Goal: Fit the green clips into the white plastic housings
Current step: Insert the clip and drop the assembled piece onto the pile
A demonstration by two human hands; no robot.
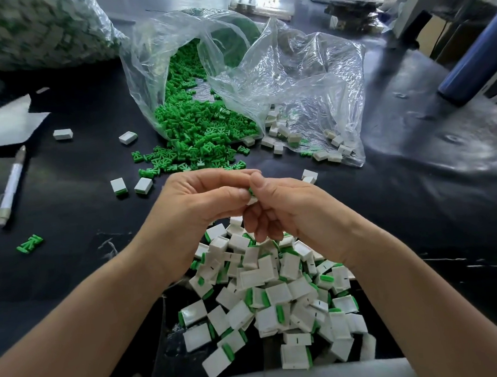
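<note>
Pinching a white housing (252, 200), green clip (250, 191) showing: left hand (196, 209), right hand (296, 214).

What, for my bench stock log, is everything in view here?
green clips: many, green, spilling from the clear bag
clear bag: count unclear, transparent, far centre
filled bag: one, green-white contents, far left
finished pile: many, white with green, near edge
loose housings: several, white, scattered around the clips
stray clip: one, green, near left
pen: one, white, left
cylinder: one, blue, far right
table: one, black
held housing: one, white with green, pinched by both hands
left hand, right hand: two, centre
</note>
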